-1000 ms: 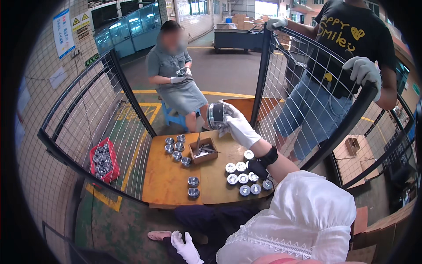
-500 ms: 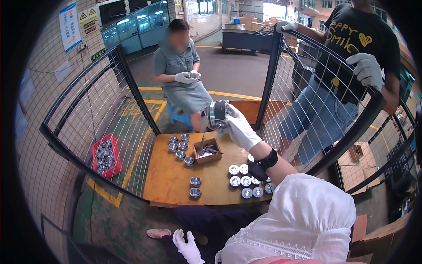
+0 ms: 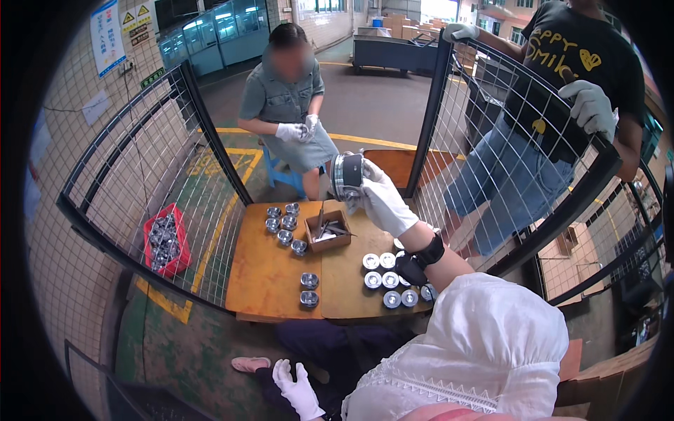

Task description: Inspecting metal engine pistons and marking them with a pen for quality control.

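While the gloved right hand (image 3: 382,200) grips a round metal part (image 3: 347,175) high above the wooden table (image 3: 270,274), a slip could drop it onto the parts (image 3: 390,281) below; the left hand (image 3: 298,389) hangs open, low.

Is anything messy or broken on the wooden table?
Nothing looks spilled or broken. The metal parts stand in tidy groups on the table, the small box sits upright, and the right hand holds one metal part up.
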### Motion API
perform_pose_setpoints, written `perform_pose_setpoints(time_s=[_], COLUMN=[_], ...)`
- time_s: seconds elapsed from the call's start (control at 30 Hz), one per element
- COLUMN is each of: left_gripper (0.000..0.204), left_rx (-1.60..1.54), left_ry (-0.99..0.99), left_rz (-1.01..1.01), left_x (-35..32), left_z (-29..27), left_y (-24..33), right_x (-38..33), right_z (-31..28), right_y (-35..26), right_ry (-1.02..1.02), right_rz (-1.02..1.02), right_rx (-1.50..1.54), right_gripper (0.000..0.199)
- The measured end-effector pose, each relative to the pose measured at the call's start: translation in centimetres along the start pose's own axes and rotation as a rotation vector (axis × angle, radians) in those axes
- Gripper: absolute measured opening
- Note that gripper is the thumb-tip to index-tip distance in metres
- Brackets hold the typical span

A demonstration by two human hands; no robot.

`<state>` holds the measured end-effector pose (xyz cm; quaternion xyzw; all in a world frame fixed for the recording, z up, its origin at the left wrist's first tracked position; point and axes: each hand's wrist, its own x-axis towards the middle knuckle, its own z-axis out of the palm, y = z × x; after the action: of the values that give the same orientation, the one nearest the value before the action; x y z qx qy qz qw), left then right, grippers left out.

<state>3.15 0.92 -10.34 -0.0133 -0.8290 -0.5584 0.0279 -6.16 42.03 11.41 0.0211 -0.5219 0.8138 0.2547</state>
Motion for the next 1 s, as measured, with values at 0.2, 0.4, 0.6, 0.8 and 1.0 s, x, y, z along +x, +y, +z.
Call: perform_pose_setpoints(time_s=[0.2,0.4,0.6,0.8,1.0], left_gripper=[0.039,0.041,0.036,0.036,0.036], left_rx=[-0.001,0.001,0.057,0.004,-0.066], left_ry=[0.003,-0.039,-0.028,0.012,0.046], left_rz=[0.002,-0.013,-0.034,-0.006,-0.056], left_x=[-0.3,0.1,-0.2,-0.3,-0.8], left_z=[-0.2,0.2,-0.3,-0.3,-1.2], left_y=[1.2,3.3,2.6,1.1,0.9], right_x=[-0.9,-4.5,-5.4,-7.3,-8.6], right_z=[-0.3,2.5,4.9,4.6,2.7], right_y=[1.0,-0.6,-2.8,1.9,5.1], right_ry=[-0.023,-0.098,-0.466,-0.204,-0.181], right_rz=[-0.077,-0.113,-0.138,0.099,0.139], right_rx=[0.069,0.146,0.335,0.042,0.107], right_gripper=[0.046,0.048,0.051,0.065,0.069])
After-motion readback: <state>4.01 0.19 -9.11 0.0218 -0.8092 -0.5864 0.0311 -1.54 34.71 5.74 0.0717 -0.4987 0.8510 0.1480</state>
